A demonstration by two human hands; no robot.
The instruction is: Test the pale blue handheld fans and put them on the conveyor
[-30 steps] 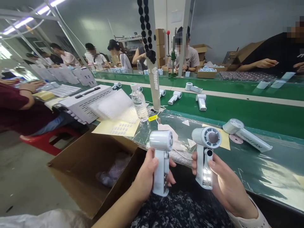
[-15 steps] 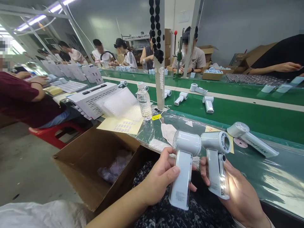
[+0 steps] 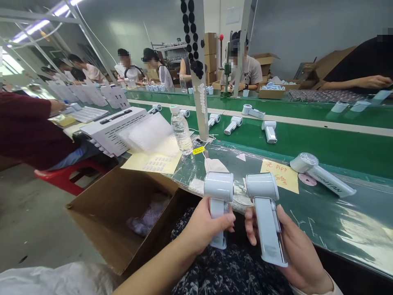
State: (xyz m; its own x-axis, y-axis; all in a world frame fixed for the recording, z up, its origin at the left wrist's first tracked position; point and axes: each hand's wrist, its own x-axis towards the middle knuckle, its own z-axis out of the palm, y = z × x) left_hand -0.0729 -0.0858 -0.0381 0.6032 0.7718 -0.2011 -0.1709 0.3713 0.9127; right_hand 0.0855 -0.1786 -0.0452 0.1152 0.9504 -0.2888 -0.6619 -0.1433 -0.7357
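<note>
My left hand [image 3: 204, 225] is wrapped around the handle of a pale blue-grey handheld fan [image 3: 219, 186], its round head up and the thumb lying across the handle. In my right hand [image 3: 294, 241] is a second handheld fan [image 3: 266, 229] of the same kind, gripped by the handle's sides and leaning slightly. The two fans stand side by side, apart, above my lap. On the bench just beyond lies a third fan [image 3: 325, 176] with "Speed FAN" lettering. A yellow note [image 3: 281, 174] with red handwriting lies behind the right-hand fan.
An open cardboard box [image 3: 107, 229] with plastic bags is at my left. A water bottle [image 3: 181, 131] stands by a post [image 3: 202, 102]. Several fans, one nearest [image 3: 270, 132], lie on the green conveyor belt [image 3: 294, 143]. Several co-workers sit along the line.
Both fans have been turned in my hands, so their heads face differently. The left fan has shifted a little left, and more of the yellow note shows.
</note>
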